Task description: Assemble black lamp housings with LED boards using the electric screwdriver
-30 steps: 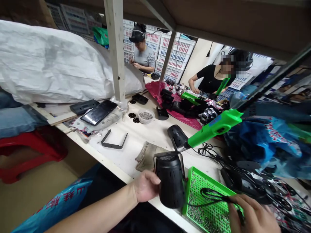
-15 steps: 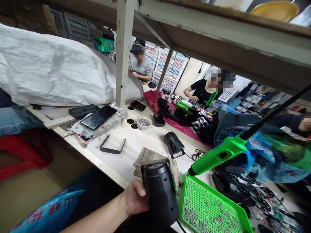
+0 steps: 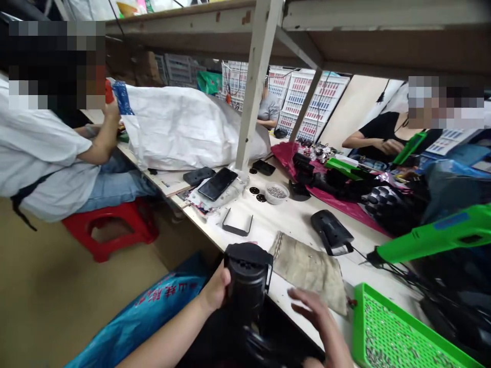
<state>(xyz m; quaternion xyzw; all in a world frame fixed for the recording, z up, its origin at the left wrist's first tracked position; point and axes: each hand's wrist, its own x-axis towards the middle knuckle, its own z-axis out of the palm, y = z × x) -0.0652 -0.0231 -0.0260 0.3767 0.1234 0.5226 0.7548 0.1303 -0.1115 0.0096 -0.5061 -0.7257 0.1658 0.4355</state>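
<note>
A black cylindrical plastic housing [image 3: 248, 289] with a bracket around its upper end is gripped in my left hand [image 3: 217, 291], just off the table's front edge. My right hand [image 3: 322, 324] is at the housing's right, fingers apart and somewhat blurred, holding nothing I can see. Behind it a worn cloth pad [image 3: 312, 266] lies on the table. A similar black housing [image 3: 330, 230] rests beyond the pad. One loose U-shaped bracket [image 3: 237, 227] lies to the left. The lower end of the held housing is dark and blurred.
A green electric screwdriver [image 3: 433, 237] hangs at the right above a green tray [image 3: 358, 322] of small metal parts. Further back stand a tub of screws [image 3: 276, 192], a phone [image 3: 218, 184] and a shelf post [image 3: 255, 87]. A co-worker sits on a red stool [image 3: 103, 230] at left.
The view has swung left, bringing the seated co-worker into sight. My right hand has appeared beside the housing. My left hand still grips the housing, which now stands more upright.
</note>
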